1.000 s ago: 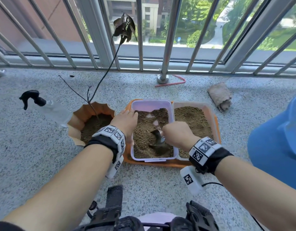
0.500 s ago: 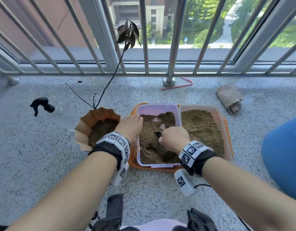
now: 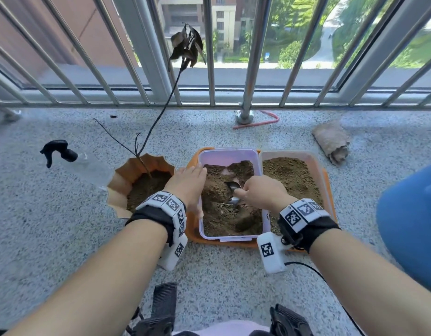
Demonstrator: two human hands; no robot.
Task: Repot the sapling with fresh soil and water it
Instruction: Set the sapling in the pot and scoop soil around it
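— Gripping what, on your right?
— My right hand pinches a metal spoon, bowl down in the soil of the purple tub.
— And the left?
— My left hand lies flat on that tub's left rim; the sapling stands in the orange pot just left of it

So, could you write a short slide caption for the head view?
Right hand digs a spoon into the soil tub; left hand steadies its rim.
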